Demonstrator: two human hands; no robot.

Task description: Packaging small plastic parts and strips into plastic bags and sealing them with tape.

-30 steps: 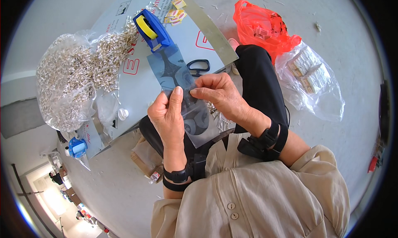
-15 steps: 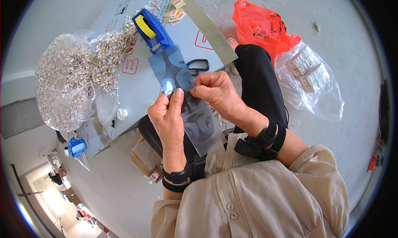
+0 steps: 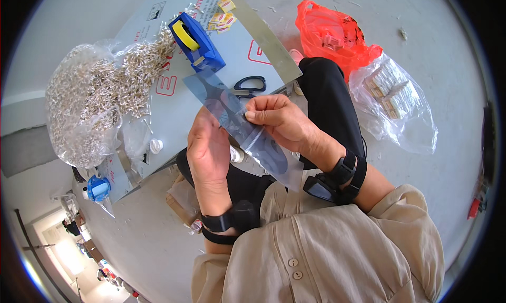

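Observation:
Over my lap a translucent bluish plastic bag (image 3: 247, 137) with dark printed curves slants from upper left to lower right. Its right edge is pinched between the thumb and fingers of my right hand (image 3: 276, 121). On the other side, my left hand (image 3: 207, 147) rests against the bag with its palm turned inward and fingers stretched out; the fingertips are partly hidden behind the plastic. Just beyond the bag, dark-handled scissors (image 3: 250, 83) lie on the table, alongside a blue tape dispenser (image 3: 210, 58) with a yellow core.
A clear bag of cotton swabs (image 3: 84, 102) spills a loose heap (image 3: 138, 73) over the metal-topped table (image 3: 179, 105). Small yellow packets (image 3: 221, 21) lie beyond the dispenser. On the floor at right are a red plastic bag (image 3: 332, 36) and a clear bag of white bundles (image 3: 392, 92).
The plastic bag has turned to a slant and narrowed in view. My left thumb and fingers have let go of their pinch and opened behind it; my right hand keeps its pinch.

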